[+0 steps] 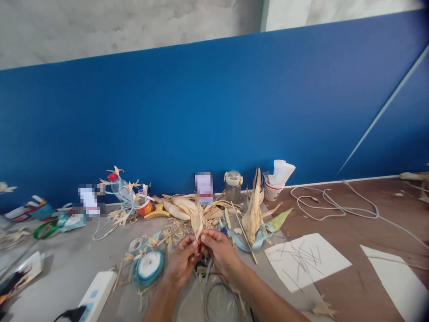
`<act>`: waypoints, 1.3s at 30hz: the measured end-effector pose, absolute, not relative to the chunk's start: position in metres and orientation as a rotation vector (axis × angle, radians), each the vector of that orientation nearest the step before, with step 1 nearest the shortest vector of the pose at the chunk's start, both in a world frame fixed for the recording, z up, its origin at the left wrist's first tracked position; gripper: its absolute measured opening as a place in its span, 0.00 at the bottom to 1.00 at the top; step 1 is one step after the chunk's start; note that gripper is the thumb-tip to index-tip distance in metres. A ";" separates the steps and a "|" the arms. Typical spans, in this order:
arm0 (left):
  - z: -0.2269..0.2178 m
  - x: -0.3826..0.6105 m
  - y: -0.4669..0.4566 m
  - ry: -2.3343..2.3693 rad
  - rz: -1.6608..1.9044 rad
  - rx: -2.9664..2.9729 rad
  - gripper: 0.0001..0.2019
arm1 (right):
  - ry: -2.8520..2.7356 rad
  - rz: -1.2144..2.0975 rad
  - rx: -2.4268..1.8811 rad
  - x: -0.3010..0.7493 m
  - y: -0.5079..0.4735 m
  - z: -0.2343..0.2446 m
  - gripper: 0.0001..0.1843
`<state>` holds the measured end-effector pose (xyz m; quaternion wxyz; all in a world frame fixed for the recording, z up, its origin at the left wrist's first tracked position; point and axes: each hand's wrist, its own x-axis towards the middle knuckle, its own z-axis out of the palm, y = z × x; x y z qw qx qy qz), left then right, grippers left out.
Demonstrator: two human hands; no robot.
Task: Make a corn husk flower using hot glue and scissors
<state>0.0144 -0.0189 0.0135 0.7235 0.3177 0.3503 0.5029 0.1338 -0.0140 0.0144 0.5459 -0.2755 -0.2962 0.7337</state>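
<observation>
Both hands meet at the front middle of the table, pinching the lower end of a pale dried corn husk (pixel 196 220) that points upward. My left hand (pixel 182 260) closes on it from the left, thumb and fingertips together. From the other side my right hand (pixel 221 251) grips the same end, fingers curled. The exact hold of the fingertips is partly hidden. Behind the held piece lies a heap of corn husks (pixel 176 210). A spool of blue ribbon (pixel 149 267) is left of my left hand; a tall husk bundle (pixel 254 219) with light blue ribbon (pixel 259 239) stands to the right.
A power strip (pixel 100 293) lies front left. Farther back are a clear bottle with husk flowers (pixel 122 188), a lidded jar (pixel 233 187) and a paper cup (pixel 273 191). On the right, thin sticks rest on white paper (pixel 321 250), near a white cable (pixel 335 208).
</observation>
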 end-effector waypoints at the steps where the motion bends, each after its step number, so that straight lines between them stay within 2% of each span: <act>1: 0.014 0.015 -0.019 0.783 1.115 0.697 0.16 | -0.703 1.735 -0.658 0.134 -0.015 0.015 0.11; 26: 0.001 0.017 -0.019 0.909 1.159 0.827 0.16 | -0.790 1.502 -0.895 0.128 -0.017 0.011 0.11; 39: 0.007 0.018 -0.021 0.856 1.163 0.806 0.16 | -0.677 1.483 -0.837 0.119 -0.023 0.010 0.16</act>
